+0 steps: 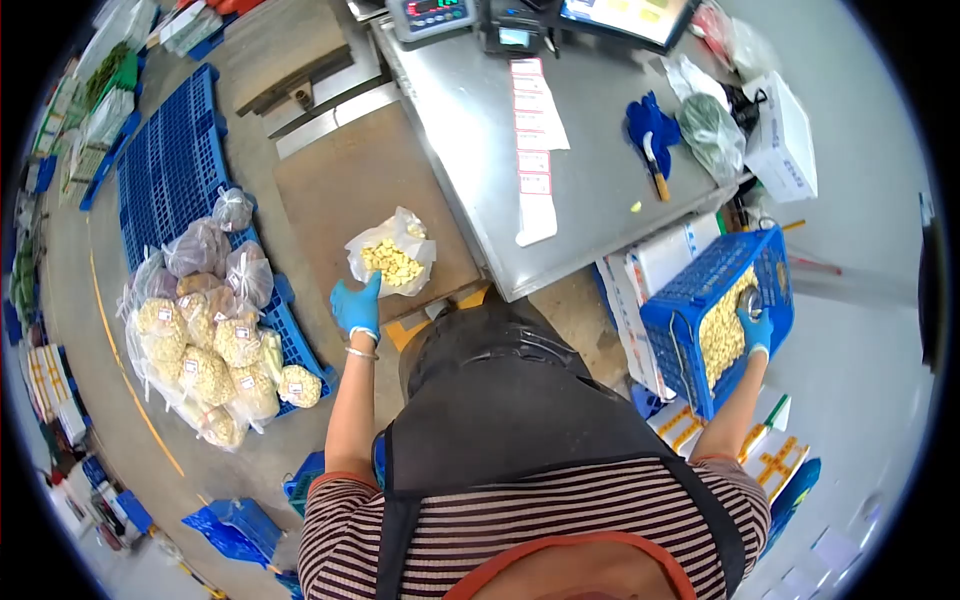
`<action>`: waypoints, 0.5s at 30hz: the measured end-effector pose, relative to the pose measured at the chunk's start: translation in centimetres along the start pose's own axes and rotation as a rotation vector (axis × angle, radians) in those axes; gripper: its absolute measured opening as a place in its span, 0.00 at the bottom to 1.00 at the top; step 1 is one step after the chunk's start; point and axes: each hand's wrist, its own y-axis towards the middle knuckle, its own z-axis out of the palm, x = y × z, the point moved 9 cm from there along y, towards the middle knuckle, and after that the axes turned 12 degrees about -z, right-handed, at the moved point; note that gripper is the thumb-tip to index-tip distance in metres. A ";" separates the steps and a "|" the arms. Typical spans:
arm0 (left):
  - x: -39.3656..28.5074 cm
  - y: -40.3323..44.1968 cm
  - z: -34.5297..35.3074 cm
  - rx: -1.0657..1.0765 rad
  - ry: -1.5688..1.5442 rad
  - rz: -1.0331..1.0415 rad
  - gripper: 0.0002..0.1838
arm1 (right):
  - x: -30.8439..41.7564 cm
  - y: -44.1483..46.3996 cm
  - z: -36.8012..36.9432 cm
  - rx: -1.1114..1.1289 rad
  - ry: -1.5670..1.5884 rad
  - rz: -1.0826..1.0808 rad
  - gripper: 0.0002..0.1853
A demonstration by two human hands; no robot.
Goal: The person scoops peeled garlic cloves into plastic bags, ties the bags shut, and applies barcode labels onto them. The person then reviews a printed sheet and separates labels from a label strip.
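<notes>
My left hand [356,308], in a blue glove, is at the near-left edge of an opened clear plastic bag [417,248]. Its thumb and fingers are spread, and the thumb overlaps the bag's rim. Inside the bag lie pale yellow pieces that look like peeled garlic cloves [392,263]. The bag rests on a brown platform [330,190]. Over on the right, my gloved right hand [757,331] is closed around a round metal scoop [748,299], partly hidden by the hand. The scoop sits in a blue crate [673,345] holding many more such cloves [722,335].
Several filled, tied bags [205,375] are piled at left by a blue pallet [165,165]. A metal table [455,130] carries a scale [432,16], a label strip [533,130], a knife [655,168] and a blue glove [650,120]. White boxes [640,330] stand beside the crate.
</notes>
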 end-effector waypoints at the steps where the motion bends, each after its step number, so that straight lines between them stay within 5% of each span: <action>1: -0.5 0.5 0.8 -0.012 0.040 -0.031 0.40 | -3.2 1.1 0.5 -0.122 -0.553 -0.214 0.39; 3: -1.5 1.9 3.5 0.319 -0.209 -0.101 0.23 | 4.1 0.9 -1.0 0.011 -0.150 -0.128 0.45; 5: -1.1 3.8 6.2 0.458 -0.572 -0.105 0.16 | 9.9 1.4 1.6 0.167 0.019 -0.043 0.43; 6: -2.9 3.4 5.9 0.595 -0.755 -0.072 0.11 | 11.3 2.4 6.1 0.135 0.358 -0.181 0.35; 8: -7.7 -1.2 1.7 0.682 -0.858 -0.013 0.10 | 25.0 -1.5 7.2 0.250 0.527 -0.343 0.23; 9: -10.3 -4.3 -1.0 0.726 -0.909 0.013 0.10 | 33.1 -4.4 7.0 0.455 0.791 -0.397 0.22; 10: -12.6 -7.1 -3.4 0.782 -0.859 0.054 0.11 | 36.7 -5.8 9.6 0.439 0.726 -0.604 0.23; 12: -16.5 -11.9 -7.9 0.832 -0.723 0.176 0.13 | 47.3 -11.5 8.0 0.780 1.048 -0.543 0.30; 15: -21.8 -18.3 -13.2 0.913 -0.595 0.277 0.14 | 56.4 -14.4 5.7 0.355 0.928 -0.954 0.49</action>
